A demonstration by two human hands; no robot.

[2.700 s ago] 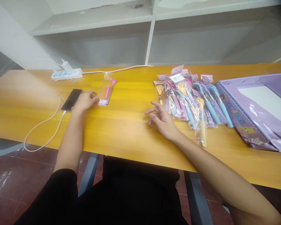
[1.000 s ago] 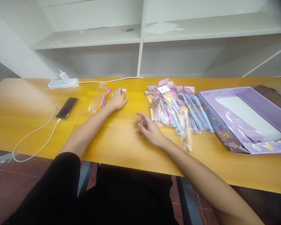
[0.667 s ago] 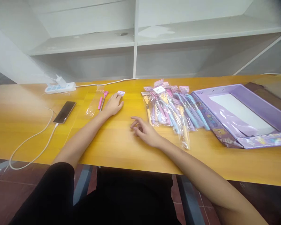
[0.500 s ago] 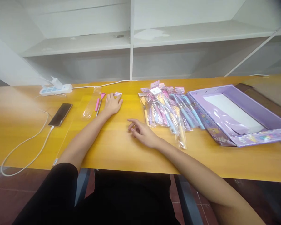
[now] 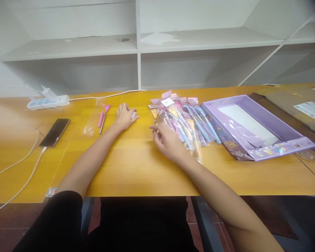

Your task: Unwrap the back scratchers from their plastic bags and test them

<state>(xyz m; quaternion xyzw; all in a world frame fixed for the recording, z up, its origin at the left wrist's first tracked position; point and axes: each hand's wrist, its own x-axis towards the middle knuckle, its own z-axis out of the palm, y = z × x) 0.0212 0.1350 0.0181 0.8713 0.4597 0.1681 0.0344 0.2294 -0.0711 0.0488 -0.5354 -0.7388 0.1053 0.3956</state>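
Loose-fingered, right hand (image 5: 168, 141) reaches the packets (image 5: 182, 120); left hand (image 5: 124, 117) lies flat over a tag (image 5: 133, 114). Pinch only one packet.

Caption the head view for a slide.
Left hand rests on a small label; right hand reaches into the packets beside a purple box.

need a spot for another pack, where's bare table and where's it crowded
Bare: the near strip of the table between the forearms, and between the phone and the left hand. Crowded: the pile of packets against the purple box.
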